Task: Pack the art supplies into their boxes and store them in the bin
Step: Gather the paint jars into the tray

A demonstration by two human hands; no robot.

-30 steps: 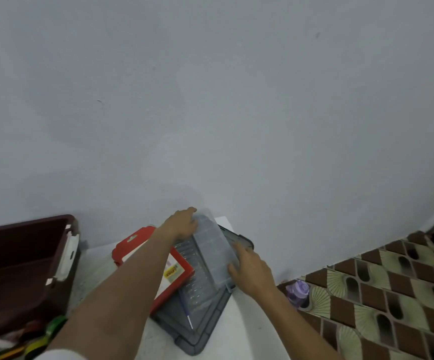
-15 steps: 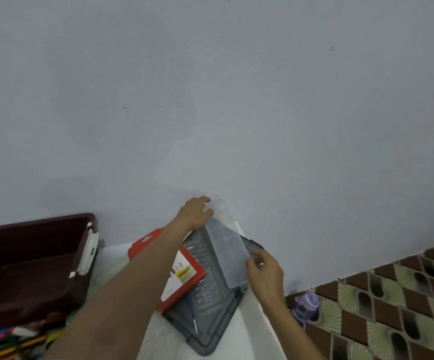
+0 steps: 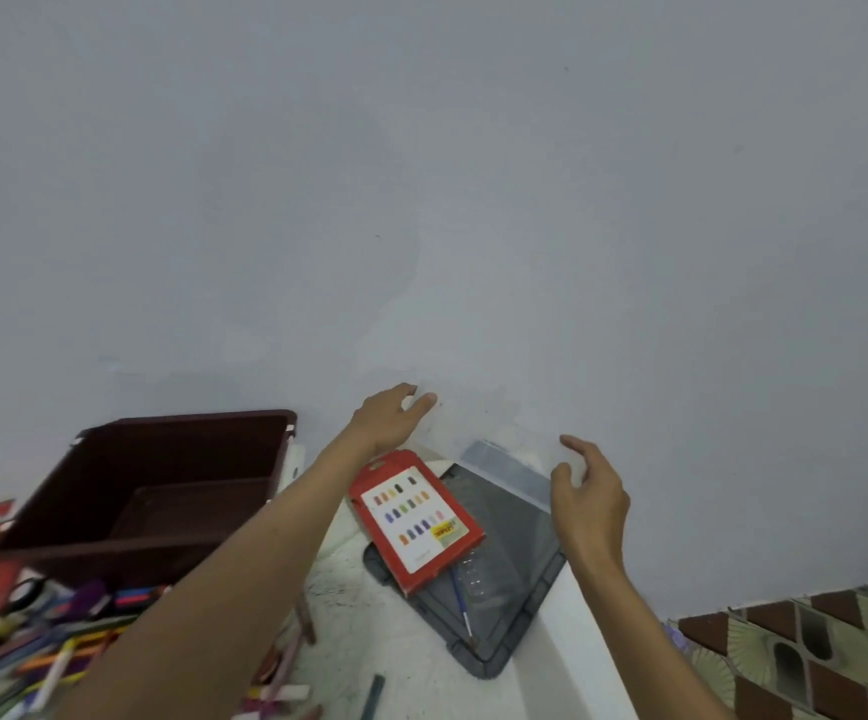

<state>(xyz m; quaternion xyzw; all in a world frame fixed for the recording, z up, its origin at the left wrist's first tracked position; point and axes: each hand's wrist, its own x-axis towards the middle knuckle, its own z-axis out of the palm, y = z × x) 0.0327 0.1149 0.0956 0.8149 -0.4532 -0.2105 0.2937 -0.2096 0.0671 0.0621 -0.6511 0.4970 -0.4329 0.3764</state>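
A white, speckled counter (image 3: pixel 369 641) runs up against a plain blue-grey wall (image 3: pixel 473 200); brown and cream patterned floor tiles (image 3: pixel 811 657) show at the lower right. The dark brown bin (image 3: pixel 188 420) stands at the back left of the counter, open on top. In front of it lies a loose pile of pens and pencils (image 3: pixel 47 652). A grey lid (image 3: pixel 515 553) lies flat near the counter's right edge, with a red box (image 3: pixel 416 517) overlapping its left side, a blue brush (image 3: pixel 460 597) on it, and a clear case (image 3: pixel 504 472) at its far end by the wall. The left hand (image 3: pixel 395 413) hovers near the wall, fingers loose, holding nothing. The right hand (image 3: pixel 585 491) is loosely spread and empty, just beside the clear case.
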